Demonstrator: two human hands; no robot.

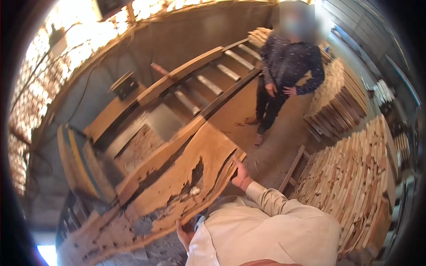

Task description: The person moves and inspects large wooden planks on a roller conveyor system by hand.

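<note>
A long, rough-edged wooden slab (pixel 177 181) with dark cracks and holes slants from the lower left to the middle of the view. My right hand (pixel 241 174) is closed round its edge near the upper right end, thumb on top. Lower down, my left hand (pixel 183 235) holds the near edge of the same slab, its fingers partly hidden below the wood. The slab's far side lies along a roller table (pixel 208 106) with a dark rail and metal rollers.
A person in a dark patterned shirt (pixel 290 66) stands beyond the slab. Stacked boards (pixel 350 177) rise at the right, with another stack (pixel 339 95) behind. Offcuts and debris (pixel 164 252) lie at the lower left. A wooden frame (pixel 295 168) stands near the stack.
</note>
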